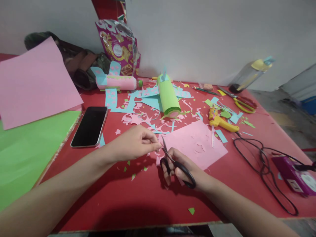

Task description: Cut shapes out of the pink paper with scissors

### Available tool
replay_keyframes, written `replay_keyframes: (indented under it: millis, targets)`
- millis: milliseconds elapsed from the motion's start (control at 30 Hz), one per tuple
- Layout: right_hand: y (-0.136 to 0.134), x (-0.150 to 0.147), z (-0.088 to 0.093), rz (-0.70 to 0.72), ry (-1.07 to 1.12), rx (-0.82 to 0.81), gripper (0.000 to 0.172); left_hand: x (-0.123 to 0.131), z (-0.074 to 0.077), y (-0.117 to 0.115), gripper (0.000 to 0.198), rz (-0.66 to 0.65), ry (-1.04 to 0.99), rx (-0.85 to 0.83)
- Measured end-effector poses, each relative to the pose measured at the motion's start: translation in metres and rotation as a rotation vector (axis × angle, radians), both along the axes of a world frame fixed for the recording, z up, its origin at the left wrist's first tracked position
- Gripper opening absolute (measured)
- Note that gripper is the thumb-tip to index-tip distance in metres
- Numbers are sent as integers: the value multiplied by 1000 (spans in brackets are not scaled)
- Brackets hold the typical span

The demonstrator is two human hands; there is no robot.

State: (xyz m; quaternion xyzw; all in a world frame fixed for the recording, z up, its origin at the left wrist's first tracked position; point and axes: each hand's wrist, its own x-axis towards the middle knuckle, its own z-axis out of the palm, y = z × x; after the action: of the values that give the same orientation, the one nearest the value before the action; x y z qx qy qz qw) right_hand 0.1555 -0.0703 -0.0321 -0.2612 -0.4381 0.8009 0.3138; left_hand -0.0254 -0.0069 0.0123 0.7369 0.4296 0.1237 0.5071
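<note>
My right hand [181, 164] has its fingers through the black handles of a pair of scissors [170, 157], whose blades point up and to the left. Close to the blade tips, my left hand [142, 143] pinches something small, seemingly a bit of pink paper; it is too small to make out well. Under and beyond the scissors lies a pink sheet [195, 141] with small cut pieces on it. Pink and blue paper scraps [135, 119] are scattered past my hands, around a green paper-covered cylinder [169, 97] with blue wing-like parts.
A black phone [90, 126] and large pink [37, 85] and green sheets [32, 148] lie left. Behind are a pink-wrapped bottle [119, 82] and a snack bag [120, 49]. On the right are a yellow glue gun [223, 124], its cable, a purple power strip [293, 176] and pliers [244, 102].
</note>
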Motion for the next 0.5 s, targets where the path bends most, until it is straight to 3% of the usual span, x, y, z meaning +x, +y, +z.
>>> replay_keyframes:
  millis: [500]
  targets:
    - [2, 0, -3, 2, -19, 47, 36, -3, 0, 2, 26, 11, 71, -63]
